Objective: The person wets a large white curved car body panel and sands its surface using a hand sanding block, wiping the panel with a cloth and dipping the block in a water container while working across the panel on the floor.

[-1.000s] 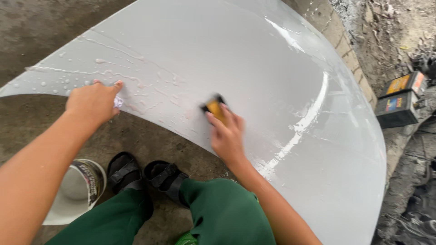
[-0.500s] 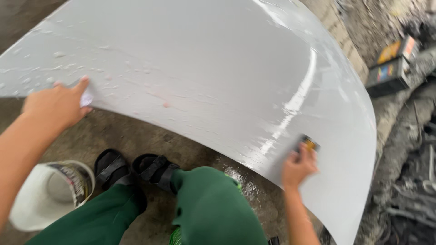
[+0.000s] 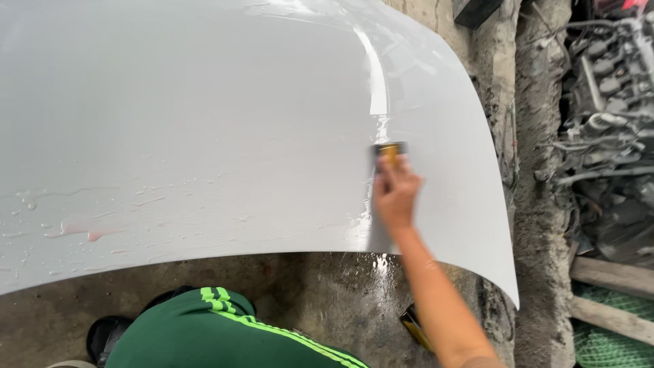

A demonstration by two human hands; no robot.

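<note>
A large pale grey car body panel point(image 3: 204, 123), wet with water drops near its lower left, fills most of the head view. My right hand point(image 3: 395, 194) presses a small yellow-and-dark sanding block point(image 3: 388, 151) flat against the panel's right part, beside a bright reflection streak. A wet, smeared strip runs down the panel below the hand. My left hand is out of view. My green trouser knee point(image 3: 225, 334) with bright stripes sits under the panel's lower edge.
Wet concrete floor point(image 3: 327, 293) lies below the panel. A rough concrete curb point(image 3: 531, 204) runs along the right. Beyond it sit dark engine parts and hoses point(image 3: 606, 116), wooden planks point(image 3: 606, 272) and green netting. A black sandal point(image 3: 102, 334) shows at the bottom left.
My right hand slid the block up the panel's right side from near the lower edge. The view swung right, so my left hand and the white bucket left the frame.
</note>
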